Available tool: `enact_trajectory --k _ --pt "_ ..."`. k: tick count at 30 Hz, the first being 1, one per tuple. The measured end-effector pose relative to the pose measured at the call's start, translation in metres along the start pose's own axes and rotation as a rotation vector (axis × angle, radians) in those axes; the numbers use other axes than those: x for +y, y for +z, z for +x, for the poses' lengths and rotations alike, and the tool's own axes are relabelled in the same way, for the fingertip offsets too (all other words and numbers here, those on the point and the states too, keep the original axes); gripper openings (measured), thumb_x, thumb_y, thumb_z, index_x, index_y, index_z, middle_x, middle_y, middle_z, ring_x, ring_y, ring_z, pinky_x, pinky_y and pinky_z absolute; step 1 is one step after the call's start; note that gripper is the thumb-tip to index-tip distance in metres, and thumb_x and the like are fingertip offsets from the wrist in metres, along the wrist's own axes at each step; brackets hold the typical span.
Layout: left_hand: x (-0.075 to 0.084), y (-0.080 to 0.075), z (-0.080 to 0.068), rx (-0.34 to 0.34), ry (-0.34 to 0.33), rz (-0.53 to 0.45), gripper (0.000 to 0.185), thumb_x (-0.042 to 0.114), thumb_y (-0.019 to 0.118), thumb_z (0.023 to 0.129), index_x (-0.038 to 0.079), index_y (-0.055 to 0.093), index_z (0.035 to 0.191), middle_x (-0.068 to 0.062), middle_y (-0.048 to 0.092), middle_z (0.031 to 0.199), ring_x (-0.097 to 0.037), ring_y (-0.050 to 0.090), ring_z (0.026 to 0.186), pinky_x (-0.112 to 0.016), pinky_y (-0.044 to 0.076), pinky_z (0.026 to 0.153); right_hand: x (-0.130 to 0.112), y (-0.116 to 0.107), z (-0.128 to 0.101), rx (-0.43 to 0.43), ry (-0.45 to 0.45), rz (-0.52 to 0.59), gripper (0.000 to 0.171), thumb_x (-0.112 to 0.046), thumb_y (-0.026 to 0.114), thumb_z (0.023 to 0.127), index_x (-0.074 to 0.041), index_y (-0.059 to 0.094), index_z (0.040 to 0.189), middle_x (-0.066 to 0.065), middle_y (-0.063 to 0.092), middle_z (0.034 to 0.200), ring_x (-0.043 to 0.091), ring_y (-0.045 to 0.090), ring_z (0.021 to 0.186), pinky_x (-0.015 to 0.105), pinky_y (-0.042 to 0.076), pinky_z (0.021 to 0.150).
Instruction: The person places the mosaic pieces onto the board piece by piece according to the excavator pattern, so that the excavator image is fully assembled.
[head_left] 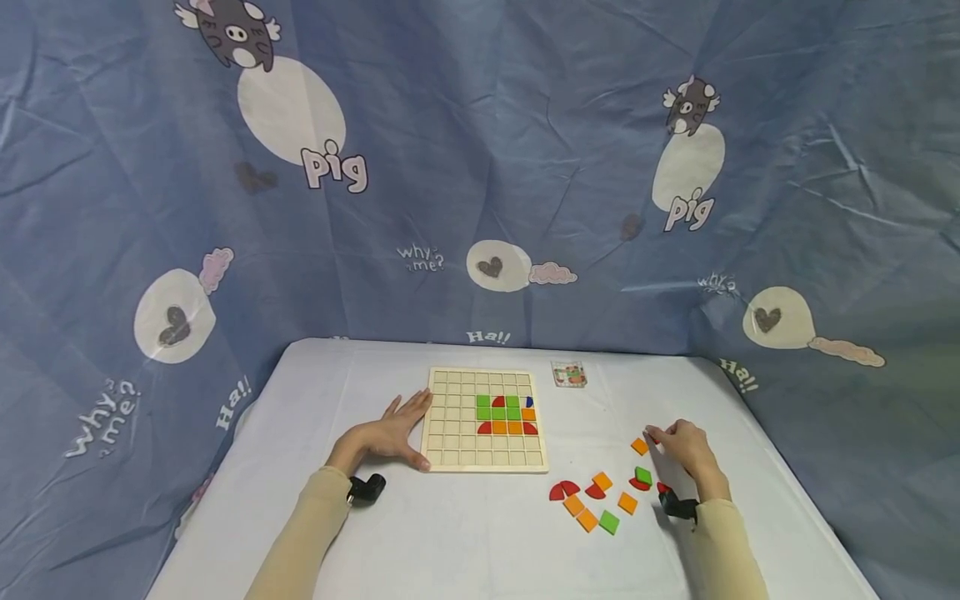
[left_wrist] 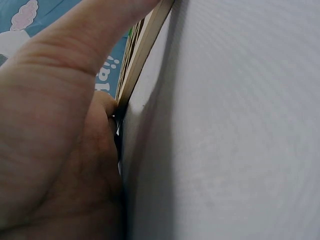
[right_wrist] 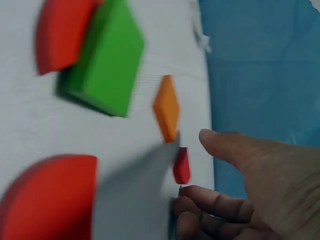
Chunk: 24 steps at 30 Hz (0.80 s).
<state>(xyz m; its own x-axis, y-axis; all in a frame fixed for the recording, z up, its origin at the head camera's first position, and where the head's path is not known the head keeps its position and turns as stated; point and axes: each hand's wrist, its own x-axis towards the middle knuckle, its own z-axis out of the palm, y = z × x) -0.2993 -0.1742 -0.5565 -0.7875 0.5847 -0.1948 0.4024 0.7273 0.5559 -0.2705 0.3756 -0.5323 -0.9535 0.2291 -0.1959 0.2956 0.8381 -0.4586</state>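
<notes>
Twice "pig" (head_left: 333,167) on cloth (head_left: 570,100) behind board (head_left: 452,421)

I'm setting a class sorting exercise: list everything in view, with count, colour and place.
Board: one, pale, on the table.
Squares: fifteen, seven green and eight orange, eight on the board, seven loose right of it.
Quarter-circles: at least nine, red, three on the board, the others loose right of it.
Small piece: one, blue, in the board's rightmost column.
Card: one, multicoloured, right of the board.
Table: one, white, beneath these.
Backdrop: one, printed blue, behind the table.
Wrist cameras: two, black, one per wrist.
Sleeves: two, cream, on the forearms.
Left hand: one, bare, against the board's left edge.
Right hand: one, bare, beside a loose quarter-circle.
</notes>
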Motion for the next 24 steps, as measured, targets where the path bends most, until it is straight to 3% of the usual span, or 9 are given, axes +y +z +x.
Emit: enact_trajectory --k 5,8,15,24 --pt "-0.001 0.001 0.0 -0.009 -0.013 -0.002 0.134 0.058 0.082 0.064 0.003 -0.001 0.154 -0.011 -0.007 0.163 -0.029 -0.007 0.151 -0.053 -0.011 0.12 0.008 -0.002 0.003 0.041 -0.209 0.028 0.032 -0.011 0.06 0.087 0.006 0.057 0.115 0.021 0.057 0.108 0.031 0.058 0.093 0.043 0.053 0.075" --pt "-0.002 0.002 0.0 -0.002 -0.012 -0.009 0.134 0.057 0.083 0.063 0.002 0.0 0.154 -0.012 -0.006 0.163 -0.03 -0.006 0.151 -0.054 -0.01 0.12 0.011 0.0 0.005 0.008 -0.299 0.031 0.035 -0.007 0.065 0.084 0.004 0.06 0.117 0.022 0.056 0.114 0.034 0.058 0.1 0.05 0.051 0.085" --pt "-0.003 0.002 0.001 -0.002 -0.01 0.001 0.134 0.057 0.082 0.064 0.002 0.0 0.154 -0.012 -0.006 0.163 -0.029 -0.006 0.151 -0.053 -0.01 0.12 0.015 0.003 0.005 -0.012 -0.289 0.003 0.03 -0.02 0.074 0.084 -0.001 0.068 0.107 0.013 0.061 0.102 0.024 0.059 0.091 0.045 0.053 0.082" --pt "-0.002 0.001 0.001 0.004 -0.003 -0.001 0.134 0.056 0.083 0.063 0.001 0.001 0.154 -0.014 -0.006 0.163 -0.031 -0.005 0.151 -0.055 -0.01 0.12 0.014 0.004 0.004 -0.013 -0.252 0.007 0.027 -0.019 0.074 0.084 -0.002 0.067 0.104 0.011 0.064 0.099 0.022 0.06 0.088 0.038 0.054 0.077"
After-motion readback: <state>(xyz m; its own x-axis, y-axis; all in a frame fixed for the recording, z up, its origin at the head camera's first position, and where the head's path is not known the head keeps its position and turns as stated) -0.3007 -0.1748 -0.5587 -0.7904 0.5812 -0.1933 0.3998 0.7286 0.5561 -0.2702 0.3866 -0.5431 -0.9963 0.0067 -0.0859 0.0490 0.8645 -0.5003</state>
